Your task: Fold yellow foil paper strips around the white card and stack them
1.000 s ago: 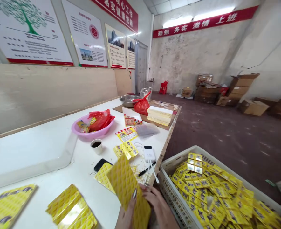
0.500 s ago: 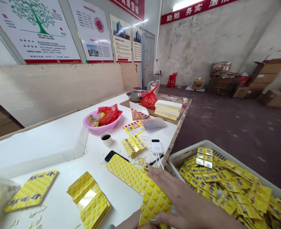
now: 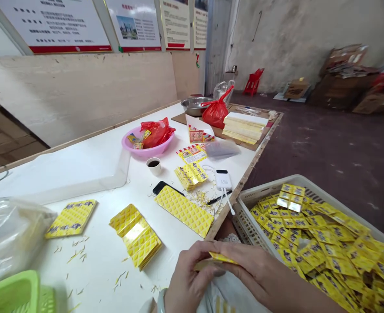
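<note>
A yellow patterned card (image 3: 223, 258) is bent between my two hands, in front of my lap beside the table edge. My left hand (image 3: 188, 269), with a pale bracelet at the wrist, is closed round its left part. Over the card's right part and top curve the fingers of my right hand (image 3: 255, 267), also closed on it. Most of the card is hidden by the fingers. Just beyond my hands, a flat yellow patterned strip (image 3: 183, 211) lies over a black phone (image 3: 161, 188). To the left sits a stack of folded yellow cards (image 3: 138, 237).
A grey crate (image 3: 244, 204) of yellow packets stands at right, below the tabletop. On the table are a coffee cup (image 3: 153, 166), a power bank (image 3: 223, 179), a pink basin (image 3: 148, 150), a yellow bundle (image 3: 71, 218), scattered scraps and a green basket (image 3: 12, 287).
The yellow card, shown flat and upright before, is now bent between both hands and lower, closer to my body. My left hand has come into view. The camera has tilted down.
</note>
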A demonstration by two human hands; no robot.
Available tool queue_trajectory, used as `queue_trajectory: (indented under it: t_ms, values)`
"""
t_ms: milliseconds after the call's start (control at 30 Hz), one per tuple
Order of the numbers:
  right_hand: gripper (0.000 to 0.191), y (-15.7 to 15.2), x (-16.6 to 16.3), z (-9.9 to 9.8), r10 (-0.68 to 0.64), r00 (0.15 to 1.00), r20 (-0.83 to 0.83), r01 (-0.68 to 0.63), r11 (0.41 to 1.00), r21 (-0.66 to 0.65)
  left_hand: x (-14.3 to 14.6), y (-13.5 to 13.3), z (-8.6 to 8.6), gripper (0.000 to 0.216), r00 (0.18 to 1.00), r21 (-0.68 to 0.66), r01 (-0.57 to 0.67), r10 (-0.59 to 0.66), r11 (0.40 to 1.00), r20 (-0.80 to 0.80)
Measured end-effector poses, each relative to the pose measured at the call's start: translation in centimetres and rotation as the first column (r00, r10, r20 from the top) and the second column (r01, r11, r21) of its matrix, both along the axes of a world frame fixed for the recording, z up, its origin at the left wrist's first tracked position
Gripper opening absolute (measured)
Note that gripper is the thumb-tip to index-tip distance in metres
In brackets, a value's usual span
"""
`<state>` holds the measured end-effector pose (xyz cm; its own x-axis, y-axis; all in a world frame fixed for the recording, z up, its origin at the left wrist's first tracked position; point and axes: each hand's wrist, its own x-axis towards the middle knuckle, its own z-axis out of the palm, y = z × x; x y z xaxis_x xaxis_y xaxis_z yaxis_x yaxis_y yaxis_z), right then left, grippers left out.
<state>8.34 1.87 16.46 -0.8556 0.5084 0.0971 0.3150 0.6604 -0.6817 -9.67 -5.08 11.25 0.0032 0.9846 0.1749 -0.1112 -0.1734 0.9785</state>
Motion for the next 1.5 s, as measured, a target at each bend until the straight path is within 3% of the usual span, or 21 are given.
queue_trajectory:
  t_ms: [100, 167, 233, 300, 433, 500, 567, 600, 700, 767, 833, 933, 1033, 1133, 1200, 1300, 1433, 1500]
  values:
    - [0.045, -0.4, 0.0, -1.5, -0.103, 0.991, -0.082, 0.118, 0.974, 0.196, 0.1, -0.3, 0.5, 0.008, 0.989, 0.044, -0.149, 0.15, 0.988, -0.001]
    - [0.062, -0.5, 0.5, -2.7, -0.244, 0.948, -0.203, 0.285, 0.937, 0.204, -0.2, -0.6, 0.2, 0.008, 0.974, 0.053, -0.225, 0.225, 0.973, 0.0]
    - [0.069, -0.6, 0.9, -3.7, -0.326, 0.902, -0.283, 0.334, 0.942, -0.02, -0.5, -0.8, -0.4, 0.011, 0.961, 0.054, -0.277, 0.277, 0.959, -0.002]
    - [0.051, -0.8, 0.7, -4.4, -0.365, 0.853, -0.372, 0.273, 0.921, -0.278, -0.6, -1.0, -0.9, 0.017, 0.955, 0.036, -0.296, 0.296, 0.955, -0.001]
    - [0.005, -1.9, -1.3, -5.0, -0.58, 0.615, -0.535, 0.218, 0.777, -0.591, 0.4, -0.8, -1.0, 0.03, 0.945, -0.063, -0.325, 0.326, 0.944, 0.011]
    - [0.009, -2.6, -2.5, -5.2, -0.673, 0.548, -0.497, 0.19, 0.679, -0.71, 1.2, -0.5, -0.5, 0.037, 0.934, -0.129, -0.35, 0.357, 0.928, 0.032]
    - [0.004, -3.0, -3.5, -5.4, -0.736, 0.501, -0.454, 0.208, 0.613, -0.763, 1.6, -0.3, 0.0, 0.028, 0.928, -0.196, -0.346, 0.365, 0.917, 0.068]
    - [0.01, -3.1, -3.7, -5.6, -0.766, 0.47, -0.438, 0.243, 0.59, -0.77, 1.7, -0.1, 0.2, 0.021, 0.928, -0.228, -0.333, 0.361, 0.915, 0.095]
    - [0.027, -2.3, -3.5, -5.9, -0.761, 0.455, -0.463, 0.359, 0.632, -0.687, 1.1, 0.6, 0.6, 0.06, 0.918, -0.31, -0.292, 0.356, 0.905, 0.177]
    - [0.021, -1.2, -2.6, -6.1, -0.652, 0.578, -0.491, 0.34, 0.739, -0.581, 0.3, 1.2, 0.7, 0.072, 0.91, -0.351, -0.264, 0.353, 0.898, 0.219]
    - [0.024, 0.1, -1.4, -6.2, -0.475, 0.759, -0.446, 0.226, 0.834, -0.504, -0.6, 2.0, 0.7, 0.078, 0.912, -0.386, -0.232, 0.338, 0.893, 0.231]
    - [0.036, 1.7, -0.2, -6.5, -0.285, 0.894, -0.345, 0.114, 0.891, -0.44, -1.5, 3.1, 0.5, 0.078, 0.918, -0.412, -0.202, 0.319, 0.888, 0.237]
    - [0.037, 2.4, -0.2, -6.9, -0.325, 0.867, -0.377, 0.154, 0.895, -0.419, -1.8, 3.5, 0.4, 0.05, 0.915, -0.435, -0.119, 0.268, 0.893, 0.3]
    - [0.02, 2.2, -1.0, -7.4, -0.447, 0.776, -0.445, 0.213, 0.85, -0.481, -1.9, 3.1, 0.4, 0.029, 0.906, -0.429, -0.051, 0.223, 0.902, 0.361]
    - [0.016, 1.6, -1.8, -7.4, -0.545, 0.692, -0.473, 0.268, 0.803, -0.533, -1.7, 2.7, 0.2, 0.04, 0.902, -0.382, -0.035, 0.194, 0.924, 0.386]
    - [0.026, 0.8, -3.1, -6.8, -0.643, 0.603, -0.472, 0.34, 0.742, -0.577, -0.9, 2.0, -0.3, 0.058, 0.903, -0.295, -0.058, 0.176, 0.954, 0.391]
    - [0.026, -0.4, -4.7, -6.0, -0.709, 0.537, -0.457, 0.36, 0.683, -0.636, 0.8, 1.9, -0.7, 0.028, 0.885, -0.246, -0.214, 0.295, 0.945, 0.36]
    - [0.016, -0.8, -5.2, -6.0, -0.739, 0.497, -0.455, 0.345, 0.65, -0.677, 1.3, 1.9, -0.7, 0.038, 0.877, -0.228, -0.246, 0.316, 0.942, 0.361]
